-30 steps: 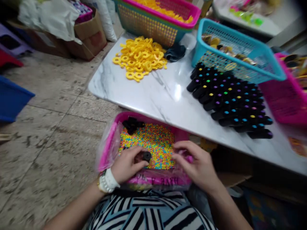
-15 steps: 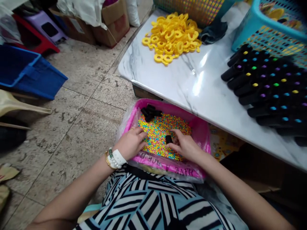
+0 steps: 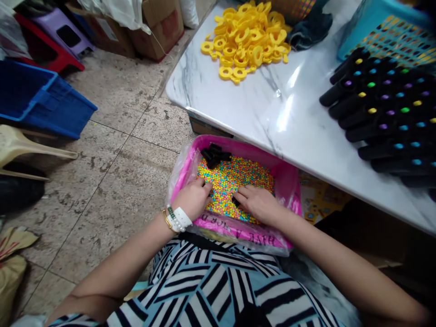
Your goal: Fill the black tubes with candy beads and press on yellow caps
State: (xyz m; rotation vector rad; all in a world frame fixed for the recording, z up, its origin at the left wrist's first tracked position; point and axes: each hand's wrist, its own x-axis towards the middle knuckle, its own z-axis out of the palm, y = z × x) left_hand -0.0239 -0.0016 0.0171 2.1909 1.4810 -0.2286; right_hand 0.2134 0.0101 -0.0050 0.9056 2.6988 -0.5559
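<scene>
Starting at far left, a blue crate (image 3: 66,106) sits on the speckled floor (image 3: 112,181), well apart from the work. Now the left hand (image 3: 193,198), bracelets at the wrist, dips over the left side of the pink bin (image 3: 286,179); its fingers curl down at the multicoloured beads (image 3: 221,179), and whether they pinch anything, I can't tell! Just beyond it, loose black cylinders (image 3: 214,159) huddle in the far-left corner.

Across to the right hand (image 3: 257,204): palm down, fingers bent around a small black tube (image 3: 235,200), mostly hidden, right down at the beads. The step in hand looks like working that tube against the beads; the next move seems to call for a steady fingertip grip and little wrist tilt.

Room to move? There's space above the beads between the hands, but the plastic-lined walls hem them in, and the marble-patterned table (image 3: 235,116) runs its edge close along the bin's far side. Any lift is safest towards the body. Up top, yellow ring pieces (image 3: 247,43) lie heaped; at far right, black tubes with coloured ends (image 3: 381,113) crowd before a turquoise basket (image 3: 369,34).
</scene>
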